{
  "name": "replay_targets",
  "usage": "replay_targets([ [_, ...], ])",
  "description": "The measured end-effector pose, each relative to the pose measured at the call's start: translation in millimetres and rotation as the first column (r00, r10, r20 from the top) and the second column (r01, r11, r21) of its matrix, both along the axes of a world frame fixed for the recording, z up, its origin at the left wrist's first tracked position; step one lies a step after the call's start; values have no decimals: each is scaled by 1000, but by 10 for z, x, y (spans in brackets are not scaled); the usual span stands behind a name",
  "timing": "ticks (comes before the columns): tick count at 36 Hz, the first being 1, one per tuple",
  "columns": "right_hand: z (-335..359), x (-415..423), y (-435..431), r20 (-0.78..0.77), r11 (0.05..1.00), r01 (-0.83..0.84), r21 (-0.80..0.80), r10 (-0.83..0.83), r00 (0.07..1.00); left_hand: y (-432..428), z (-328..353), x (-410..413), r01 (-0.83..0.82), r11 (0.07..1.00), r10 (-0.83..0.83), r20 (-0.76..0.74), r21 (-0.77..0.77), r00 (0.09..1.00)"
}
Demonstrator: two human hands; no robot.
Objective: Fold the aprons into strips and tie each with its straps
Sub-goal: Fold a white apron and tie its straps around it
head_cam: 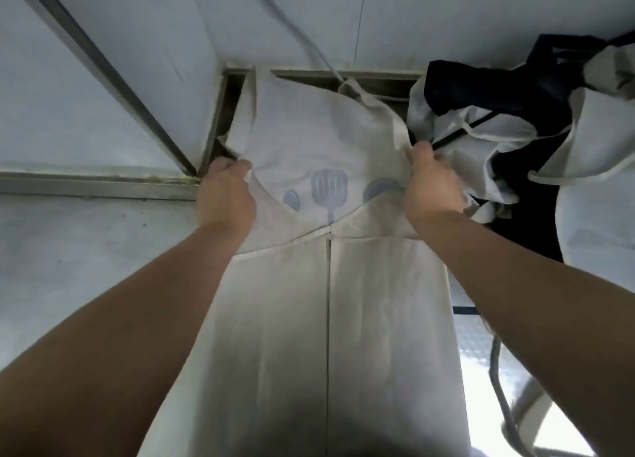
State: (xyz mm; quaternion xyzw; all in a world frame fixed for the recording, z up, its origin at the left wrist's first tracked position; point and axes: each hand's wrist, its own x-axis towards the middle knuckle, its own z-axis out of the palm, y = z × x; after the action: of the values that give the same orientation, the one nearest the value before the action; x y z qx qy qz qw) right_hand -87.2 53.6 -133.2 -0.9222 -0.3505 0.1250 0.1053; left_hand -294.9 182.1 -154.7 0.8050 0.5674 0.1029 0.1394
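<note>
Pale panelled work surface (86, 250) fills the view, with metal frame strips (103, 68) crossing it on the left.

Cream apron (275, 319) lies lengthwise down the middle, running from the near edge of the view out to the far frame. On its lower part both sides are folded in and meet at a centre line (329, 336). The bib end lies flat further out, with a bunched strap (354, 90) at its top.

Heap of other aprons (498, 126) sits right of the bib and touches it: a dark navy one (457, 88) tangled with white ones. A white piece with a piped edge (601, 147) drapes at far right.

Both bare forearms reach in from the bottom corners.

Left hand (225, 195) is at the apron's left edge, fingers curled round the cloth and thumb on top, gripping it. Right hand (434, 188) is at the right edge, fingers closed on a bunched fold of the cream cloth, just beside the heap.

Grey cord (299, 33) runs up from the bib top; can't tell if it belongs to the apron. Grey strap (496, 370) hangs at lower right.

Marking on the apron: blue-grey print between the hands, a slotted spatula (329, 188), a spoon (292, 200) and a round shape (379, 190) partly under a fold. It is pictures only, with no letters legible.
</note>
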Motion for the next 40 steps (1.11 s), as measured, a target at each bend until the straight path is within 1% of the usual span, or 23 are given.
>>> replay_targets([
  [2, -36, 99, 101, 47, 1000, -17, -17, 18, 999, 154, -14, 117, 63, 997, -60, -57, 55, 997],
  [4, -81, 193, 163, 73, 997, -62, -34, 65, 995, 307, -44, 205, 118, 991, -108, -146, 67, 983],
  [6, -134, 251, 189, 40, 995, -99, -23, 100, 994, 421, -73, 258, 156, 987, -142, -229, 42, 963],
  [8, -184, 234, 179, 9, 988, -151, -22, 151, 988, 449, -87, 277, 174, 985, -170, -317, -15, 933],
  [10, -225, 132, 109, -14, 980, -195, -48, 194, 981, 359, -80, 249, 165, 982, -186, -348, -88, 919],
  [11, -235, 71, 70, -26, 976, -216, -42, 215, 976, 282, -66, 232, 156, 983, -179, -326, -97, 928],
  [13, -194, -70, -29, -12, 966, -259, 1, 259, 966, 101, -33, 169, 189, 982, -187, -220, -10, 957],
  [14, -162, -143, -82, 5, 955, -296, -2, 296, 955, 4, -33, 126, 233, 971, -224, -149, 48, 963],
  [15, -138, -203, -130, 11, 939, -342, -37, 343, 939, -94, -22, 83, 286, 955, -281, -70, 75, 957],
  [16, -131, -253, -171, -2, 918, -388, -85, 389, 921, -175, -25, 40, 341, 938, -342, 1, 53, 940],
  [17, -128, -280, -194, -37, 900, -414, -137, 413, 910, -249, -31, 15, 390, 921, -390, 48, -11, 920],
  [18, -121, -314, -222, -70, 890, -420, -179, 414, 908, -314, -47, -33, 426, 900, -422, 58, -92, 905],
  [19, -117, -335, -247, -80, 890, -409, -204, 401, 913, -364, -58, -76, 441, 881, -443, 27, -169, 896],
  [20, -120, -342, -265, -52, 895, -390, -217, 389, 920, -379, -81, -126, 430, 876, -444, -16, -217, 896],
  [21, -114, -341, -278, -8, 900, -366, -238, 375, 927, -381, -87, -171, 403, 887, -422, -46, -225, 905],
  [24, -92, -303, -292, 43, 910, -281, -305, 308, 950, -318, -58, -266, 331, 933, -347, -114, -139, 931],
  [28, -52, -267, -319, 126, 911, -202, -359, 262, 957, -286, 12, -239, 334, 940, -335, -351, -67, 874],
  [30, -27, -261, -335, 158, 921, -172, -351, 239, 958, -296, 47, -193, 331, 943, -312, -403, -25, 860],
  [33, -30, -255, -378, 159, 944, -97, -316, 154, 975, -337, 16, -179, 343, 939, -322, -391, -18, 862],
  [35, -63, -269, -432, 122, 951, -68, -302, 109, 986, -369, -59, -240, 326, 944, -322, -306, -40, 896],
  [38, -149, -297, -537, 87, 956, -71, -283, 99, 991, -422, -148, -381, 304, 951, -308, -155, -48, 939],
  [40, -180, -313, -615, 92, 967, -66, -247, 91, 992, -480, -160, -470, 271, 958, -284, -156, -98, 946],
])
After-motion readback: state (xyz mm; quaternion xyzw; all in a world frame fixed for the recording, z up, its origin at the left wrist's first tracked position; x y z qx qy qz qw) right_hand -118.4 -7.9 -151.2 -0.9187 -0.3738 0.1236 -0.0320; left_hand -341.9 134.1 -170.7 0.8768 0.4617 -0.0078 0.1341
